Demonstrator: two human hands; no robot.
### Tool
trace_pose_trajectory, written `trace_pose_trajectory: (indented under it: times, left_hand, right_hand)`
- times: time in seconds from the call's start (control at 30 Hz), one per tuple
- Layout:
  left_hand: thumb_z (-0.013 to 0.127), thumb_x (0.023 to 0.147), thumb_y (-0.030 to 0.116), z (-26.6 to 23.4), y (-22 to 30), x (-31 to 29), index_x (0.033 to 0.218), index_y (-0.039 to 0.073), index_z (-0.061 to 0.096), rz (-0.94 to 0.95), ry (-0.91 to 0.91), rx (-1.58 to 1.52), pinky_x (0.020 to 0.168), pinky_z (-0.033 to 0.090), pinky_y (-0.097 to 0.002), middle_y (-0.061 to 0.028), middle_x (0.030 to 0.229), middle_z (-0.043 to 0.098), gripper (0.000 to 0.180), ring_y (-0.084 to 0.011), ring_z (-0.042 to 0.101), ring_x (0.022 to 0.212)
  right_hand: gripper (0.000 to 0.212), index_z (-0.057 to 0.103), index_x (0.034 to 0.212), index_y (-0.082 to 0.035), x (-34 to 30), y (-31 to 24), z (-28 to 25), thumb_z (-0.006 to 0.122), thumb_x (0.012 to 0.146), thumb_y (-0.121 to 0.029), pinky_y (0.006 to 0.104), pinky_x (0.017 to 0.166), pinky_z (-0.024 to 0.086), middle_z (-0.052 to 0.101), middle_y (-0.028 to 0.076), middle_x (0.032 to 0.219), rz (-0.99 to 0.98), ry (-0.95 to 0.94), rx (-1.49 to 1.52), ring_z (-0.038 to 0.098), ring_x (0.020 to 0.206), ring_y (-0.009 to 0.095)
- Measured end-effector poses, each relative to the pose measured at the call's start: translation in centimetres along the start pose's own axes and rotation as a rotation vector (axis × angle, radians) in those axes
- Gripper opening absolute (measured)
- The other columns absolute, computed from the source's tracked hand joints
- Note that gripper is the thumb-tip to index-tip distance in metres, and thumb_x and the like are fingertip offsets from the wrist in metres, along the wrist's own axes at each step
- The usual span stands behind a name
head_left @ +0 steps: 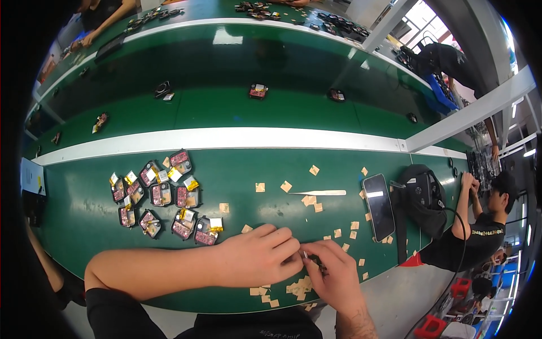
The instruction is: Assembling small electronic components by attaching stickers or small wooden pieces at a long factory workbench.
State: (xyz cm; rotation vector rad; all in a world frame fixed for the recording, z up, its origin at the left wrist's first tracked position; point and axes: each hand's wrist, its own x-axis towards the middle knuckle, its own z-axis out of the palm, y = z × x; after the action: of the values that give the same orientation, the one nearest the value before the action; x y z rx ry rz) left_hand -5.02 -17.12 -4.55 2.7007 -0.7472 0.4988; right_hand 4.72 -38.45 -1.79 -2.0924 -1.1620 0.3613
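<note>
My left hand (262,254) reaches in from the left, its fingers bent and closed around something small that they mostly hide. Opposite it, my right hand (334,272) has thumb and forefinger pinched close to the left fingertips. A tiny pale glint shows between the two hands, too small to name. Below them lies a pile of small tan square pieces (299,287). Left of my hands sits a group of open black casings (160,194) with pink circuit boards, several with silver battery packs and yellow tape.
White tweezers (327,192) lie beyond my hands among scattered tan squares. To the right are a smartphone (378,206) and a black pouch (420,200) with a cable. A white rail (226,138) borders a green belt (214,113) carrying devices. A co-worker (480,226) sits at right.
</note>
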Motion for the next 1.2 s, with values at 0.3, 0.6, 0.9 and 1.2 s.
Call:
trace_pose_trajectory:
  times: [0.3, 0.6, 0.9, 1.2]
  left_hand:
    - [0.069, 0.088, 0.016, -1.0, -0.4, 0.2, 0.109, 0.01, 0.064, -0.059, -0.097, -0.136, 0.087, 0.054, -0.0352, -0.0054, 0.103, 0.059, 0.022, -0.0226, 0.061, 0.104]
    - [0.068, 0.085, 0.008, -0.5, -0.4, 0.1, 0.122, 0.008, 0.058, -0.078, -0.09, -0.265, 0.088, 0.051, -0.036, -0.0063, 0.103, 0.056, 0.038, -0.0249, 0.058, 0.105]
    - [0.069, 0.089, 0.011, -0.9, -0.4, 0.4, 0.122, 0.008, 0.057, -0.146, -0.112, -0.359, 0.09, 0.052, -0.0395, -0.008, 0.104, 0.056, 0.036, -0.0277, 0.059, 0.106]
    - [0.076, 0.091, 0.021, 0.0, -0.2, 0.1, 0.11, 0.014, 0.067, -0.117, -0.078, -0.239, 0.084, 0.052, -0.0393, -0.004, 0.107, 0.06, 0.023, -0.0243, 0.061, 0.106]
  right_hand:
    - [0.027, 0.073, 0.116, -0.001, -0.1, -0.5, 0.1, 0.079, 0.09, 0.001, 0.0342, 0.069, 0.061, 0.071, 0.012, 0.102, 0.168, 0.034, 0.13, 0.074, 0.081, 0.024]
    - [0.022, 0.076, 0.113, -0.003, -0.4, -1.3, 0.3, 0.077, 0.091, -0.002, 0.0344, 0.067, 0.06, 0.072, 0.01, 0.097, 0.167, 0.059, 0.044, 0.075, 0.077, 0.026]
    - [0.018, 0.074, 0.104, -0.006, 1.0, -1.6, 0.5, 0.074, 0.087, -0.001, 0.0402, 0.063, 0.057, 0.069, 0.009, 0.086, 0.104, 0.062, -0.143, 0.071, 0.072, 0.032]
    - [0.022, 0.07, 0.112, -0.004, -0.4, -1.1, 0.2, 0.076, 0.091, -0.003, 0.0356, 0.066, 0.056, 0.067, 0.01, 0.087, 0.275, 0.137, 0.095, 0.069, 0.073, 0.027]
